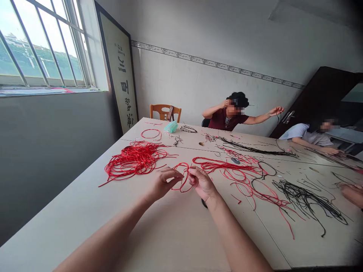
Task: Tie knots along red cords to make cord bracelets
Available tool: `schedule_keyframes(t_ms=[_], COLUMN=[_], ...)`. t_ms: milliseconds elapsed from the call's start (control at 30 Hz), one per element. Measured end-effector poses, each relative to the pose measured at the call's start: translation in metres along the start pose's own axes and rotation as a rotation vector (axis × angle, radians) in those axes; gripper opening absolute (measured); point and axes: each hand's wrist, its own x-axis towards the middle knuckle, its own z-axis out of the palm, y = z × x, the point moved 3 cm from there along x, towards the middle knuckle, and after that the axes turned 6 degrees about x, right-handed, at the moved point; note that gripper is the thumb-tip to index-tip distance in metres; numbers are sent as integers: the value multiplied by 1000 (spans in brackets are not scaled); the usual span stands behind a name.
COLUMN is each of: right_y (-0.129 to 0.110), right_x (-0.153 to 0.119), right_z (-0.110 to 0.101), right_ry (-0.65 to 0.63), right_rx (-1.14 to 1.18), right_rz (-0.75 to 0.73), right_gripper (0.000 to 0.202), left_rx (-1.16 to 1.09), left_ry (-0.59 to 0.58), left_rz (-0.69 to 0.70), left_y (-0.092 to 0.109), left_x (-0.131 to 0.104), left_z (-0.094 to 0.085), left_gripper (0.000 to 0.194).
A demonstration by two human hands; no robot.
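A looped red cord (185, 186) hangs between my two hands, just above the table, with a small knot or crossing near its top. My right hand (202, 182) is closed and pinches this cord between thumb and forefinger. On the other side, my left hand (164, 184) has thumb and forefinger brought together at the loop, seemingly on a strand; the exact grip is too small to make out. A dark round object (204, 203) lies partly hidden under my right wrist.
A heap of red cords (136, 160) lies left on the table (85, 223); a long red bundle (224, 166) stretches right. Black cords (309, 200) lie further right. A green packet (171, 127) stands behind. Two people (231, 121) sit across; another person's hand (351, 194) shows at the right edge.
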Motion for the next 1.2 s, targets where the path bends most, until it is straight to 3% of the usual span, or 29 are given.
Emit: schedule_keyframes(t_ms=[333, 533, 800, 1000, 1100, 1200], right_y=[4, 5, 6, 8, 8, 9], right_x=[-1, -2, -1, -1, -1, -1], right_z=[3, 4, 3, 2, 2, 2], right_ry=[17, -26, -9, 22, 15, -7], right_rx=[64, 107, 144, 146, 128, 123], right_rz=[48, 64, 89, 110, 98, 68], right_gripper=[15, 13, 11, 13, 12, 11], left_rx=[294, 379, 465, 414, 271, 58], left_ry=[90, 98, 162, 157, 203, 243], left_rz=[262, 298, 347, 399, 324, 97], left_y=[-1, -2, -2, -1, 2, -1], left_x=[0, -1, -2, -1, -1, 0], left_z=[-7, -10, -10, -9, -8, -6], left_gripper=[33, 31, 41, 30, 21, 16])
